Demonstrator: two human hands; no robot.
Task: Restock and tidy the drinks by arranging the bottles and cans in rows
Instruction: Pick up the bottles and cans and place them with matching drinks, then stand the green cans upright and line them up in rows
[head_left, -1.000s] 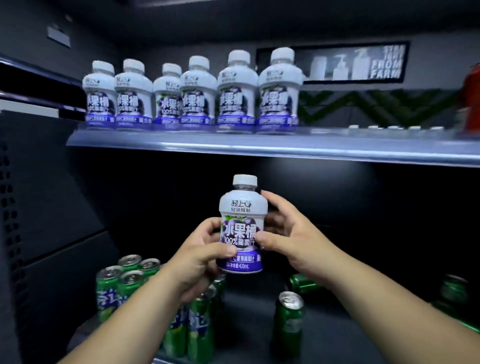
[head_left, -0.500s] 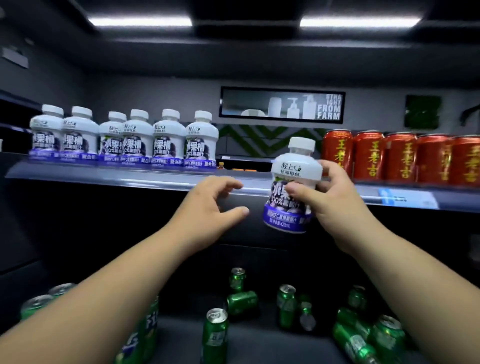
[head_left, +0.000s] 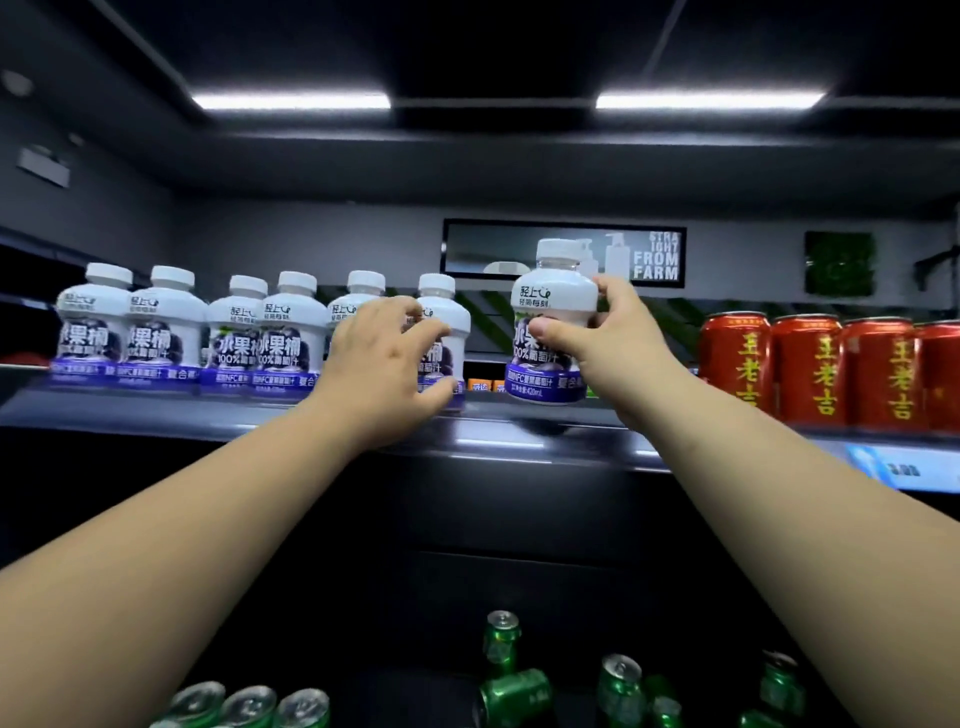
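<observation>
Six white plastic juice bottles with purple labels (head_left: 283, 332) lined up along the grey shelf (head_left: 519, 434), left half of frame. Seventh matching bottle (head_left: 553, 312) now up at shelf level, centre-right. Half a sec ago was lower, hanging in front of the shelf lip, and a sec ago way down mid-frame in both hands. Pinched in the right hand (head_left: 610, 338), thumb on the label, fingers wrapped round the back. Upright, over the gap between the row and the red cans with gold lettering (head_left: 810, 369) at right. Dark shadow under the base, so probably not landed yet, hard to tell tbh. As for the left hand (head_left: 384, 358): off that bottle now, over at the row's last white bottle (head_left: 457, 322), fingers and thumb spread in a loose cup in front of it. Can't tell if actually touching. Probably steadying it so the newcomer slots in beside. Still plenty of green cans (head_left: 514, 691) scattered at bottom of frame, so nowhere near done.
</observation>
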